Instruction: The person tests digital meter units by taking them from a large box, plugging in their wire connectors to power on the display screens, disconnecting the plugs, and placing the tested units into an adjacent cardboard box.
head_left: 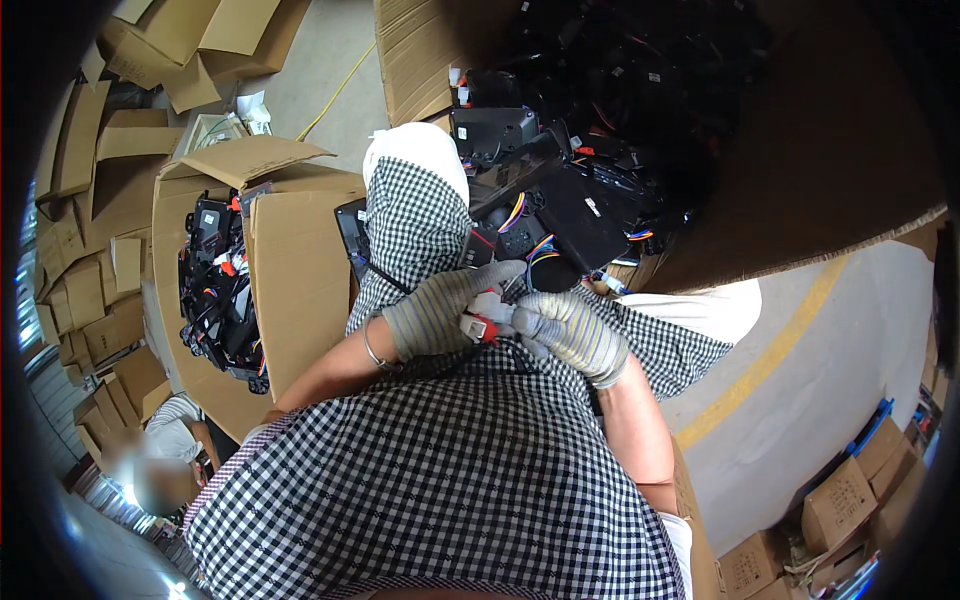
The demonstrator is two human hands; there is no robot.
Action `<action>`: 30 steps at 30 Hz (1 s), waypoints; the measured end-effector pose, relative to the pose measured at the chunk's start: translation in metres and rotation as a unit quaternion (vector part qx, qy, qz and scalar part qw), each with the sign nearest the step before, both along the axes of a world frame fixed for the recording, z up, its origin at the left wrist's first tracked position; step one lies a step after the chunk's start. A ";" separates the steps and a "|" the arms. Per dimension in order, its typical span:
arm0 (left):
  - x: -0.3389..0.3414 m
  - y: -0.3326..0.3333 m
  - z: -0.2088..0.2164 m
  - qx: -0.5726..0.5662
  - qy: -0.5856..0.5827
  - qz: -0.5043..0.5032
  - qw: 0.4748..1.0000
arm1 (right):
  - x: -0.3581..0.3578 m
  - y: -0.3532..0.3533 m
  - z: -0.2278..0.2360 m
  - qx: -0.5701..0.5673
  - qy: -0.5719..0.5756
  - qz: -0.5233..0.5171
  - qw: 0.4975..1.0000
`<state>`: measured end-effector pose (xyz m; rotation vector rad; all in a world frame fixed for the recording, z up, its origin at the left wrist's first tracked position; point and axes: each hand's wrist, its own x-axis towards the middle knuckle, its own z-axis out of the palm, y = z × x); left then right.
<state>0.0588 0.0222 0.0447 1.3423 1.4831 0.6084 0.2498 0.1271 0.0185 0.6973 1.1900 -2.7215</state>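
Note:
Both of my hands wear striped work gloves and meet over my lap. My left hand point(435, 312) is closed around a small red-and-white piece point(485, 328), which looks like a plug or connector. Against its other side, my right hand point(578, 335) has its fingers pinched together. What those right fingertips grip is hidden by the glove. Just beyond the hands lie black electronic units point(585, 220) with bundles of coloured wires point(541, 250), at the near edge of a heap.
A large cardboard box point(800, 235) full of black devices opens in front of me. Another carton point(300, 280) with black parts stands at left. Flattened cartons point(100, 270) are stacked further left, where a person point(175, 445) is. More boxes point(838, 505) sit at lower right.

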 end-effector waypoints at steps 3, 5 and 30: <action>0.000 0.003 -0.004 -0.027 0.019 -0.003 0.999 | -0.005 0.004 0.005 0.181 0.023 0.056 0.982; -0.001 0.002 -0.008 -0.065 0.033 -0.009 0.997 | -0.006 0.006 0.014 0.217 0.024 0.051 0.975; -0.020 -0.030 0.029 0.284 0.510 -0.103 0.805 | -0.061 0.169 -0.186 0.082 -0.089 -0.282 0.952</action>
